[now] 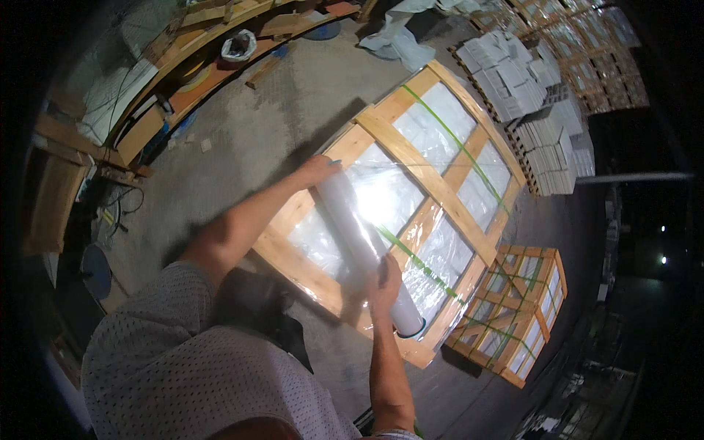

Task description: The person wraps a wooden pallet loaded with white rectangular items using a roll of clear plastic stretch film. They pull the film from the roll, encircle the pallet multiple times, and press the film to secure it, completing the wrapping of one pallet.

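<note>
I hold a long roll of clear stretch film (352,226) slantwise over the near side of a large wooden crate (424,185). My left hand (320,170) is closed round the roll's upper end. Lower down, toward its other end, my right hand (384,284) grips the roll, with some blur about the fingers. Shiny clear film covers the crate's pale wooden slats and the white contents between them. Green straps (418,261) run across the crate. Whether the film on the roll joins that on the crate I cannot tell.
A smaller strapped wooden crate (516,302) stands at the right. Beyond the large crate are stacks of white slabs (506,77) on pallets, with wrapped crates (590,62) behind. A curved bench (187,92) with wood scraps and a lined bucket (238,48) lies at the far left.
</note>
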`<state>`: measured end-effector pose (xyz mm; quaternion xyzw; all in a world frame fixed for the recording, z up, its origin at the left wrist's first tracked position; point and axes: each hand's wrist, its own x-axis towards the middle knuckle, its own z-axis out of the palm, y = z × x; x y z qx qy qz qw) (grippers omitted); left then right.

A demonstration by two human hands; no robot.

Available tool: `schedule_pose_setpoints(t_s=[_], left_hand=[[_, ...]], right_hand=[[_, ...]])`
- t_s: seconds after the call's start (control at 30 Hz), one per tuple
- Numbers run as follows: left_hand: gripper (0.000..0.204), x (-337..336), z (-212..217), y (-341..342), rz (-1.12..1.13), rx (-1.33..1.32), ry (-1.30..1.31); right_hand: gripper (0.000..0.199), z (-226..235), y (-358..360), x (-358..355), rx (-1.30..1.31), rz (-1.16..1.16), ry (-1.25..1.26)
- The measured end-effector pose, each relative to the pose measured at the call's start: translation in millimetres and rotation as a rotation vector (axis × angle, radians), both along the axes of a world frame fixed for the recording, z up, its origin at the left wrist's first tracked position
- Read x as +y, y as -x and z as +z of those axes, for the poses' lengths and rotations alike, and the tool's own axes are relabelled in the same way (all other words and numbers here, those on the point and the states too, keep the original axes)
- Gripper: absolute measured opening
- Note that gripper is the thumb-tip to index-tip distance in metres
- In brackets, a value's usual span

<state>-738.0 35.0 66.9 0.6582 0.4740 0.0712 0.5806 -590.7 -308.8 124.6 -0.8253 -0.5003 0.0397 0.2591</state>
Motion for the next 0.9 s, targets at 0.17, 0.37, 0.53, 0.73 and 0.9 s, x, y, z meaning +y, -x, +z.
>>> schedule_pose_setpoints(t_s=[0.17, 0.37, 0.53, 0.73, 0.9], left_hand=[[0.047, -6.3, -35.4, 38.6, -0.046, -0.219, 0.072], [0.05, -27.0, -31.5, 61.3, -0.007, -0.226, 0.121], [0.053, -56.2, 25.8, 106.4, 0.053, -0.185, -0.009], [0.056, -110.9, 50.2, 201.0, 0.089, -0.069, -0.133], [0.055, -155.0, 20.2, 288.4, 0.122, -0.007, -0.183]], right_hand=[[0.048, 6.8, -32.5, -85.7, -0.467, -0.748, 0.245], [0.065, -8.3, -0.2, -151.2, 0.547, -1.091, -0.07], [0.071, -12.5, 47.2, -182.0, 0.823, -0.876, -0.6], [0.072, -27.3, 131.9, -235.4, 0.864, -0.86, -0.445], [0.073, -69.0, 206.7, -277.4, 1.002, -0.971, -0.392]])
